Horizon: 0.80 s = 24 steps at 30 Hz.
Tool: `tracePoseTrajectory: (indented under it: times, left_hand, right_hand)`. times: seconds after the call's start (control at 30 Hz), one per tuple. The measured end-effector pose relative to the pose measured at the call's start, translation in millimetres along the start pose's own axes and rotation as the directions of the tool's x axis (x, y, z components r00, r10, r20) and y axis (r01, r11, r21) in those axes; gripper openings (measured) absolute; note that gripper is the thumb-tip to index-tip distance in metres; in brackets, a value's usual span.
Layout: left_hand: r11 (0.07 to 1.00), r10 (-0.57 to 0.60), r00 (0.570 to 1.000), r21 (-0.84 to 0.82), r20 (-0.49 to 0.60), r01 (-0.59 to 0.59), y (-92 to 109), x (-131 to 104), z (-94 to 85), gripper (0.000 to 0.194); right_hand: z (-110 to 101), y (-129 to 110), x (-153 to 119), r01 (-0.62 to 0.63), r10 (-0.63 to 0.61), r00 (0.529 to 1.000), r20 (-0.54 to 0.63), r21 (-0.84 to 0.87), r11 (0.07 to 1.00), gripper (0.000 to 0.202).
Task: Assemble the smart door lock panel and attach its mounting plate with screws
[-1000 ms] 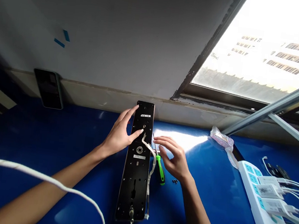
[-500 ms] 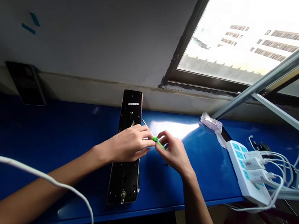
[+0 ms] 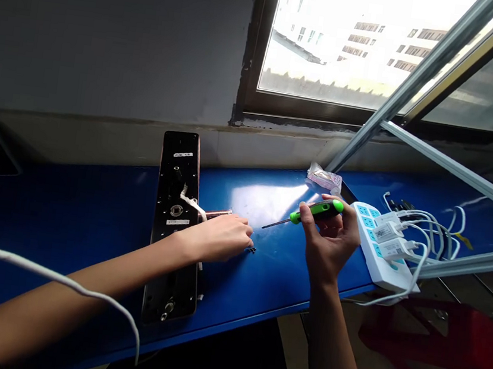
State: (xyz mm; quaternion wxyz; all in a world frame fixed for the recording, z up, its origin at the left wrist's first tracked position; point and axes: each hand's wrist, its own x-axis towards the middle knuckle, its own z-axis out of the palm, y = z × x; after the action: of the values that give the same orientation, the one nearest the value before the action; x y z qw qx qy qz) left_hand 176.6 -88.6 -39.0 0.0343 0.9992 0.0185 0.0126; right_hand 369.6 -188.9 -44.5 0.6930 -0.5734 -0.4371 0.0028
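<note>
My right hand (image 3: pixel 332 246) is closed around the green and black handle of a screwdriver (image 3: pixel 322 210), held above the table with its thin shaft pointing left. Curled down to the tabletop, my left hand (image 3: pixel 226 238) has its fingertips at a small cluster of dark pieces that look like screws (image 3: pixel 252 249). Whatever it pinches is too small to make out. Under my left forearm lies a long black panel (image 3: pixel 166 198), with labels, holes, a metal spindle and a white cable (image 3: pixel 193 203). The forearm hides part of the panel.
On the blue table (image 3: pixel 90 213), a white power strip (image 3: pixel 382 267) with plugged chargers and cables stands right. A plastic packet (image 3: pixel 324 177) lies by the metal frame (image 3: pixel 402 90). A white cord (image 3: pixel 39 265) crosses in front of my left arm. A red stool (image 3: pixel 469 349) is below right.
My hands have separated. The right one has carried the screwdriver right, its handle now fully visible; the left has let go and gone down to the small dark pieces. The view has turned right.
</note>
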Motion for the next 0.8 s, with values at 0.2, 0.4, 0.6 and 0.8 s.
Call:
tracePoseTrajectory:
  times: [0.2,0.4,0.6,0.8]
  left_hand:
    - [0.998,0.049,0.999,-0.043,-0.022,-0.05,-5.6,9.9,13.9,0.017]
    - [0.998,0.048,0.999,-0.043,0.012,-0.047,-5.1,13.6,12.1,0.021]
    - [0.999,0.002,0.999,-0.039,0.053,0.0,-8.3,9.0,8.2,0.017]
    - [0.995,-0.051,0.994,-0.081,0.1,0.06,-10.3,4.5,2.3,0.008]
  right_hand:
    - [-12.6,3.7,1.5,0.072,-0.072,0.997,-0.004,0.009,0.997,0.038]
    - [-11.7,2.7,-1.4,0.077,-0.077,0.996,0.034,-0.001,0.997,0.037]
    - [-10.1,-1.6,-2.8,0.074,-0.076,0.996,0.041,0.042,0.996,0.036]
    - [-8.9,-6.9,-4.9,0.1,-0.102,0.993,0.058,0.042,0.994,0.037]
